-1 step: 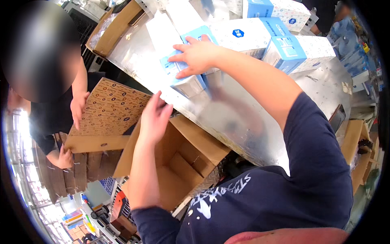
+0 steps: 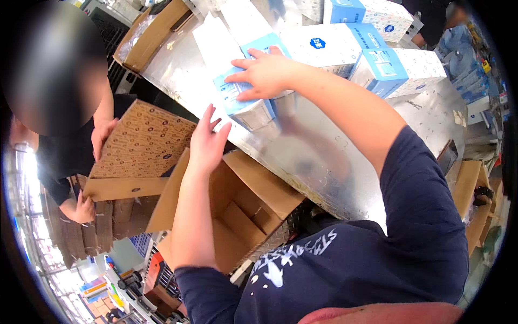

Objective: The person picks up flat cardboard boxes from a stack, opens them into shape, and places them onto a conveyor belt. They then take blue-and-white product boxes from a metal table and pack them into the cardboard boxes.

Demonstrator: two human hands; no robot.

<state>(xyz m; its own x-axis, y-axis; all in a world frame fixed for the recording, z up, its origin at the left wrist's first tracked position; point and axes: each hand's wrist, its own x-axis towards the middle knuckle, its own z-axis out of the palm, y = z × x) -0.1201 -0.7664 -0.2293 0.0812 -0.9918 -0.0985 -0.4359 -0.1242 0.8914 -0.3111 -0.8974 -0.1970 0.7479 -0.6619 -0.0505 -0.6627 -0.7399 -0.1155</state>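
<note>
My right hand (image 2: 264, 73) lies with spread fingers on top of a blue-and-white box (image 2: 248, 114) near the left edge of the metal table (image 2: 324, 146). A second blue-topped box with a long white side (image 2: 243, 19) stands right behind it, also under my fingers. My left hand (image 2: 209, 143) is raised beside the table edge with fingers stretched out, holding nothing; whether its fingertips touch the near box, I cannot tell. Below it stands an open brown carton (image 2: 264, 181), its inside visible as bare cardboard, and my left forearm crosses over it.
More blue-and-white boxes (image 2: 329, 46) lie farther right on the table. At the left a co-worker's hands (image 2: 83, 208) hold a printed cardboard carton (image 2: 143, 143) close to the open one. Another carton (image 2: 154, 32) sits at the far left; one more (image 2: 472, 202) stands at right.
My left hand has shifted slightly, its fingers now more upright. The co-worker's printed carton has moved a little to the left. My right hand stays on the boxes.
</note>
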